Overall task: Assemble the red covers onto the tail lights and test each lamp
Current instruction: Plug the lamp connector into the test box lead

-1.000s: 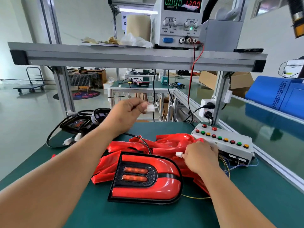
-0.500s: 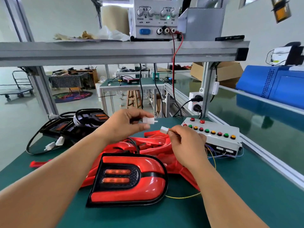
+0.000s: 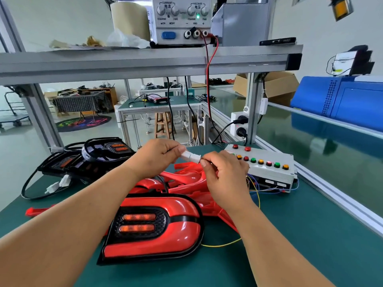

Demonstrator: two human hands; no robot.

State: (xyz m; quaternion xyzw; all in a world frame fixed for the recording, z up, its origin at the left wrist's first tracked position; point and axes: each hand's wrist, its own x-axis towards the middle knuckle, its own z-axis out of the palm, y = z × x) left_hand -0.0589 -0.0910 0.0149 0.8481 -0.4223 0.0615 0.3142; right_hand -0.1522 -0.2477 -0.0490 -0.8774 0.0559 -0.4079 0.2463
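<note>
Both hands have come together since half a second ago: the two white plugs (image 3: 191, 157), then held apart, now meet end to end in the air above the pile of red covers (image 3: 186, 180). From where I stand I can't tell whether they are fully pushed home.

The left hand (image 3: 159, 157) pinches its end of the plugs between thumb and curled fingers. The right hand (image 3: 224, 177) pinches the other end with its fingertips, knuckles up.

Nearer the person, the tail light (image 3: 153, 230) lies flat on the green bench (image 3: 290, 235) with its red cover on. Its two orange lamp strips face up, and its far edge rests against the loose covers. A thin yellow wire (image 3: 222, 244) trails across the mat by its right side.

To the right of the hands sits a pale button box (image 3: 269, 172) with a row of red, yellow and green buttons, and coloured wires spill from its near side. On the left of the bench is a heap of black lamp housings (image 3: 99, 150) with cables and white connectors. Up on the metal shelf (image 3: 145, 61) stands a power supply (image 3: 182, 27) with a green light on, and a red lead (image 3: 207, 79) hangs down from it behind the bench.
</note>
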